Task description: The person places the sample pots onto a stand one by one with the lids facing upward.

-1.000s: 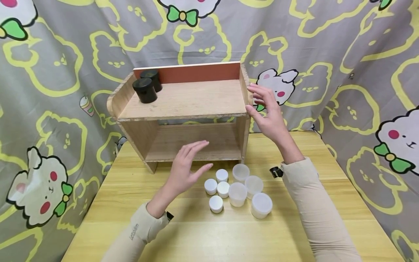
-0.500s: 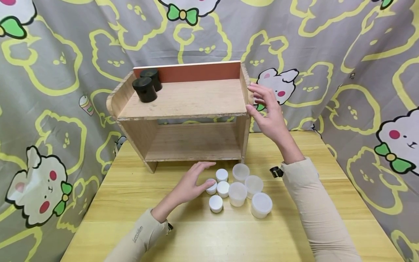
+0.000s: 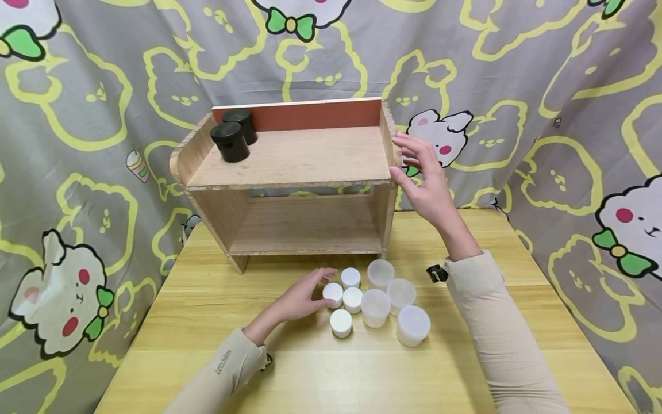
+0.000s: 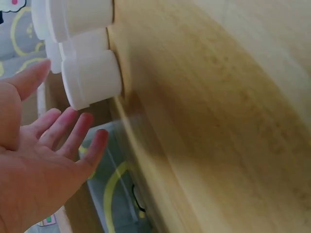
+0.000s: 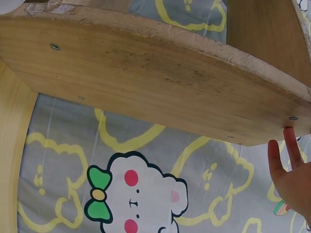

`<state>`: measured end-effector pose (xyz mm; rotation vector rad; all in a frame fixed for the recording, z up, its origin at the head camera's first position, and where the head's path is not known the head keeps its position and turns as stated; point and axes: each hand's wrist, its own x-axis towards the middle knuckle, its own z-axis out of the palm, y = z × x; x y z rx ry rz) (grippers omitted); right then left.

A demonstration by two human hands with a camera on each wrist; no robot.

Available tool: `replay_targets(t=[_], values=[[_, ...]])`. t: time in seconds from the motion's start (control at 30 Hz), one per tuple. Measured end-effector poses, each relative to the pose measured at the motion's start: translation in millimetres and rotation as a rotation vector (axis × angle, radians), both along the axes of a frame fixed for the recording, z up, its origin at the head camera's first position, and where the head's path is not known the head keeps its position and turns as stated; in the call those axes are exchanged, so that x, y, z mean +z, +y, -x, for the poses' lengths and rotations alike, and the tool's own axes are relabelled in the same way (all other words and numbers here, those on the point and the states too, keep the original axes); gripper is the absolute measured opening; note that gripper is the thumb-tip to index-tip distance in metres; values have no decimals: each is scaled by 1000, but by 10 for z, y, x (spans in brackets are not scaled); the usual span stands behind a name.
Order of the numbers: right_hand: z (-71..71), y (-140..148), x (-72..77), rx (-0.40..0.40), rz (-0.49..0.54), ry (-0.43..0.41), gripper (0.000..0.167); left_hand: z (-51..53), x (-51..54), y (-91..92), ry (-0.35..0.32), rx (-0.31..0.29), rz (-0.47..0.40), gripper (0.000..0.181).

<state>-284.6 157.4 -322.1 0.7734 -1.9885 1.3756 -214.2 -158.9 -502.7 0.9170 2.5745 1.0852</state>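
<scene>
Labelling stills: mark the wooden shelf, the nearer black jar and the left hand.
Wooden shelf (image 3: 310, 155): head view, bare upper board.
Nearer black jar (image 3: 232, 147): head view, side wall.
Left hand (image 3: 297, 299): head view, its middle.

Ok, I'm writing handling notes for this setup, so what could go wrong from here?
The left hand is beside the leftmost white jar, which stands close to other white jars, so grasping it might knock a neighbour. The right hand is at the side of the wooden shelf; a push there could shift it and jostle the black jars on top.
</scene>
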Motion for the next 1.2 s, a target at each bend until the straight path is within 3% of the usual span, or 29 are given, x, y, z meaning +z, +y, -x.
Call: replay_targets(t=[0.23,0.47,0.7,0.97,1.2], values=[[-25,-7,1,-21,-5,-17,52,6,-74,3,9,-12,34,66],[-224,-102,125,-28,-19,-34,50,-28,-103,10,21,-16,50,56],[-46,-22,-2,-27,-16,-25,51,-15,-119,10,49,-8,72,46],[0,12,-17,3,-4,-6,48,-15,-49,-12,35,10,69,43],[0,22,-10,-6,-13,-4,49,11,91,-17,51,12,45,43]])
